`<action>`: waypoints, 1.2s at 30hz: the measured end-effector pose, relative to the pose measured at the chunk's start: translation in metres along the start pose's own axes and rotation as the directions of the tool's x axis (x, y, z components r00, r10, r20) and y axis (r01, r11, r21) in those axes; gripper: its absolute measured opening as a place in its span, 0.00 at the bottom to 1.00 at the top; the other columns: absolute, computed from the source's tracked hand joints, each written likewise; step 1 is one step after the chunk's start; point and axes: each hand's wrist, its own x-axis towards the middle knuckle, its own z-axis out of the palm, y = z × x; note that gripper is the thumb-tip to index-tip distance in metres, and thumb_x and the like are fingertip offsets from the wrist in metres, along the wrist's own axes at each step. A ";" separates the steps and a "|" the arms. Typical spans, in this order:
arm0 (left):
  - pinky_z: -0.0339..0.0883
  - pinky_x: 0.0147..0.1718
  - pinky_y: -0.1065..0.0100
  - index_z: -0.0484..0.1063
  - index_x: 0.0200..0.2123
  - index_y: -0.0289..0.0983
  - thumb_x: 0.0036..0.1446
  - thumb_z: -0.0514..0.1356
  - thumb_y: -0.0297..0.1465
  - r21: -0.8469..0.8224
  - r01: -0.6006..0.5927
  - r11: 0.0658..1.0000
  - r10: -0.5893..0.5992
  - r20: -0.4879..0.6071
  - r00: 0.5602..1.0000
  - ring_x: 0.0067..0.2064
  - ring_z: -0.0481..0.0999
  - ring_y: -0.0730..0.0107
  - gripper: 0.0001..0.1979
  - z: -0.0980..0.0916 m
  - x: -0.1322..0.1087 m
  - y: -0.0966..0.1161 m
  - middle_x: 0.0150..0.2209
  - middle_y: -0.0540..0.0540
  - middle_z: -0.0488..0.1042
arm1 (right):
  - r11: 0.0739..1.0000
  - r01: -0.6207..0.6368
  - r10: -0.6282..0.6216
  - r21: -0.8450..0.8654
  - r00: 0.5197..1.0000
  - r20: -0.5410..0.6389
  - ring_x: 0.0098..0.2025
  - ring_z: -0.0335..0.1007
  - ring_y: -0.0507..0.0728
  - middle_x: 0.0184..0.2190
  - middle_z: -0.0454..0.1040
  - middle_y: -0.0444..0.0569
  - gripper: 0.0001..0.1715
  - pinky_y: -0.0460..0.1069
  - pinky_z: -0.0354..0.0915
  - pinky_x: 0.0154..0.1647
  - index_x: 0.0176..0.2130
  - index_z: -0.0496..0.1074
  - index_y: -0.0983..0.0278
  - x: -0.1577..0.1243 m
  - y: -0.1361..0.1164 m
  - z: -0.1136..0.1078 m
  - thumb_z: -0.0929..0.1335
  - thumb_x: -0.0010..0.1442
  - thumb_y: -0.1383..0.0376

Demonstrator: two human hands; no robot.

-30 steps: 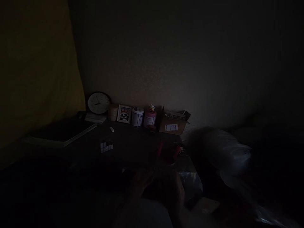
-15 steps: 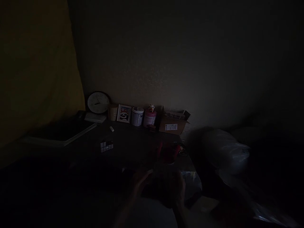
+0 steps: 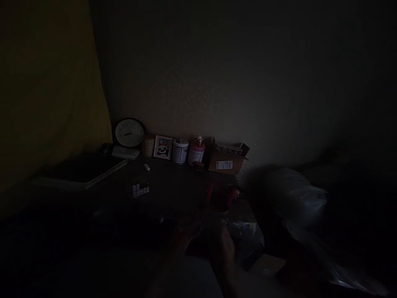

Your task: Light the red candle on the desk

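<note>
In a very dim room, the left hand (image 3: 181, 240) and right hand (image 3: 225, 248) meet low at the near edge of the worktop (image 3: 173, 190), around something dark between them; I cannot tell whether the fingers are apart or clamped. A crinkly clear plastic bag (image 3: 248, 240) lies just beside the right hand, probably light, limp and slippery, best pinched at a fold.

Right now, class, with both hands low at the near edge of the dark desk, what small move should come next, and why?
Probably hold both hands still and get more light first. The left hand and right hand are dim, blurred shapes; what they touch cannot be told. A red object and crinkled plastic lie close by.
</note>
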 end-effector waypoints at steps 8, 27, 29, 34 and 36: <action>0.70 0.41 0.65 0.77 0.38 0.38 0.45 0.67 0.34 -0.087 -0.015 0.996 0.027 0.138 0.990 0.40 0.77 0.65 0.14 -0.005 -0.013 0.011 0.41 0.46 0.79 | 0.988 -0.142 0.120 -0.067 0.959 -0.258 0.34 0.69 0.58 0.32 0.76 0.50 0.16 0.51 0.64 0.33 0.34 0.74 0.62 0.020 0.020 -0.007 0.62 0.58 0.58; 0.70 0.38 0.66 0.78 0.28 0.39 0.33 0.72 0.35 -0.223 -0.002 0.975 -0.001 -0.013 1.000 0.37 0.77 0.66 0.15 -0.008 -0.003 0.020 0.34 0.48 0.80 | 0.981 -0.122 0.172 0.151 0.907 -0.385 0.34 0.69 0.57 0.31 0.74 0.48 0.14 0.50 0.65 0.34 0.32 0.73 0.63 0.053 0.006 -0.025 0.66 0.55 0.55; 0.70 0.39 0.66 0.78 0.27 0.39 0.31 0.72 0.34 -0.219 -0.002 0.976 -0.009 -0.051 0.999 0.38 0.77 0.65 0.14 -0.008 0.000 0.017 0.34 0.49 0.80 | 0.979 -0.150 0.192 0.138 0.907 -0.376 0.33 0.68 0.57 0.29 0.73 0.48 0.16 0.50 0.64 0.33 0.32 0.73 0.64 0.056 0.006 -0.025 0.66 0.54 0.53; 0.69 0.45 0.61 0.79 0.32 0.38 0.40 0.68 0.32 -0.156 -0.023 0.988 0.017 -0.038 0.999 0.46 0.76 0.58 0.11 -0.008 -0.002 0.017 0.39 0.45 0.79 | 0.974 -0.185 0.222 0.132 0.902 -0.371 0.33 0.69 0.58 0.28 0.74 0.48 0.18 0.49 0.62 0.30 0.32 0.73 0.64 0.062 0.002 -0.025 0.66 0.54 0.52; 0.70 0.44 0.62 0.79 0.30 0.38 0.37 0.69 0.33 -0.150 -0.023 0.988 0.016 -0.045 0.999 0.46 0.76 0.57 0.12 -0.008 -0.005 0.019 0.40 0.45 0.79 | 0.975 -0.178 0.213 0.130 0.910 -0.355 0.33 0.69 0.57 0.30 0.74 0.48 0.18 0.49 0.62 0.31 0.33 0.73 0.63 0.065 0.002 -0.025 0.66 0.54 0.51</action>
